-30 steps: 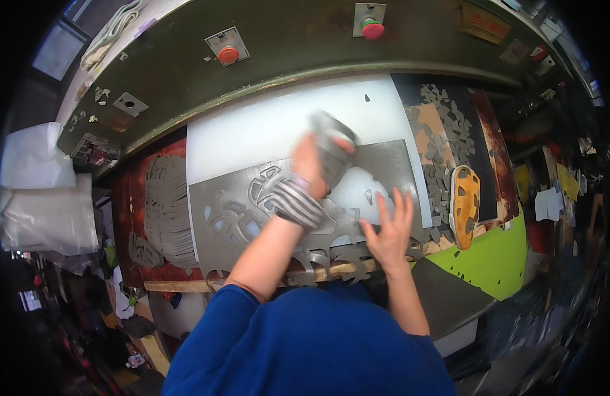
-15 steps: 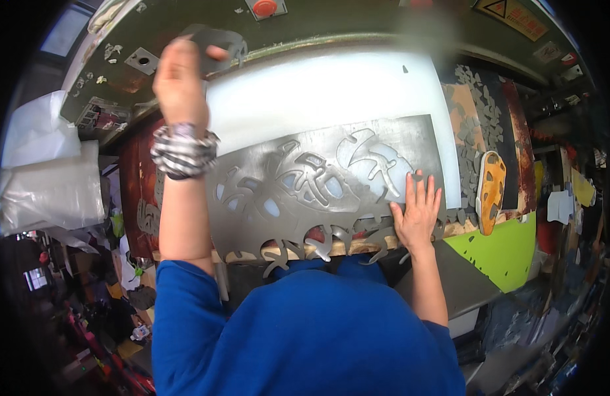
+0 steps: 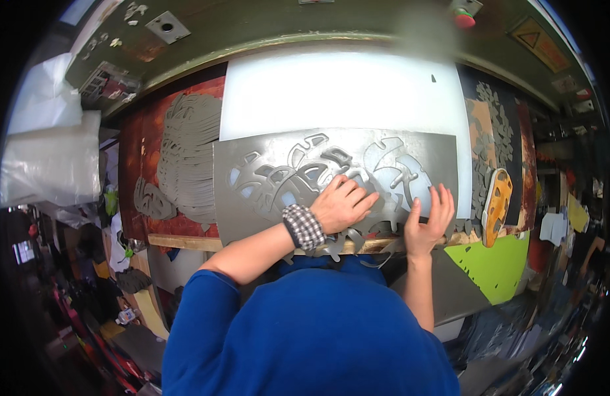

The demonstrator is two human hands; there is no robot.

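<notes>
Left hand (image 3: pixel 342 207) we are holding half-curled over grey sheet (image 3: pixel 232 218), cannot tell if pinching; right hand (image 3: pixel 428 228) we are holding spread at sheet's right end.

A dark green machine beam (image 3: pixel 252 20) spans the back of a dim workroom (image 3: pixel 74 297) cluttered on both sides.
</notes>
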